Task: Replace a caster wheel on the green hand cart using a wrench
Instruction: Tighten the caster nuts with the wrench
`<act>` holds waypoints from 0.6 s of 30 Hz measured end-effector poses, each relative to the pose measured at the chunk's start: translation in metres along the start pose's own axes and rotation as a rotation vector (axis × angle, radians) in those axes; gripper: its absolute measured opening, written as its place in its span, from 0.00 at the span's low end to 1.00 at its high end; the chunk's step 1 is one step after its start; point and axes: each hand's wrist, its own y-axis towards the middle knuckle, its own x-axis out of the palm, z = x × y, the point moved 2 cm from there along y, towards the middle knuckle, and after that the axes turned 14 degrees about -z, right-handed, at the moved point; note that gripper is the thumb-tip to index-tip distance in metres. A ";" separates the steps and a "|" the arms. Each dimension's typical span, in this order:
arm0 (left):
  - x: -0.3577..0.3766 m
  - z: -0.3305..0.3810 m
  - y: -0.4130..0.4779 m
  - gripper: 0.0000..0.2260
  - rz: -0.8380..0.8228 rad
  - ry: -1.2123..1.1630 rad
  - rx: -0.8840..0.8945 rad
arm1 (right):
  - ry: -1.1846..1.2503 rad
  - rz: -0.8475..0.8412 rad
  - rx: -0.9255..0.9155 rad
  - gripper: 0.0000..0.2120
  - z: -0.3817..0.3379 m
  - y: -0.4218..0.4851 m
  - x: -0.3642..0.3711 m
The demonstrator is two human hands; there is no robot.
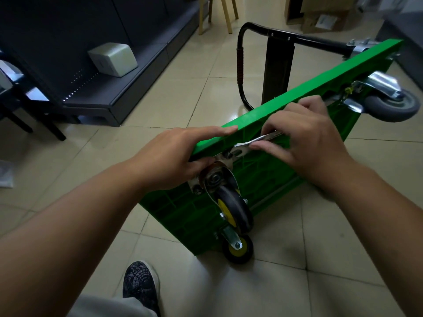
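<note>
Green hand cart [263, 179]: tipped on edge, stiff plastic, likely light. Caster wheel [235, 211] at 5 o'clock of left hand [174, 154], which clamps deck rim. Right hand [304, 138] pinches wrench [251, 141]: rigid, probably slick steel; best held at shaft end.

A single camera, worn on the head, faces forward and steeply down along both forearms [68, 225]. The left hand [174, 154] and right hand [304, 138] sit near the middle of the frame, close to the lens — close enough that the wrench [254, 141] held by the right hand reads plainly. The field is wide. Below the left hand, at the bottom edge, a shoe [140, 284] shows, so the view drops almost to the person's own feet. Beyond the hands it runs over the green hand cart [297, 104] and the tiled floor [183, 92] — as far as wooden chair legs [226, 14] and cardboard boxes [325, 19] along the top edge.
</note>
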 end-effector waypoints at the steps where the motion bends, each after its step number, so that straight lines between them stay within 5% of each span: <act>1: 0.000 0.000 0.000 0.32 -0.001 0.000 0.000 | -0.006 0.001 -0.008 0.19 -0.003 0.001 0.002; 9: 0.000 0.000 -0.001 0.33 -0.008 0.012 -0.016 | 0.109 0.014 0.154 0.20 -0.012 -0.001 0.030; 18: 0.000 0.000 0.000 0.33 -0.016 0.017 -0.029 | 1.289 -0.122 0.586 0.16 -0.041 -0.023 0.103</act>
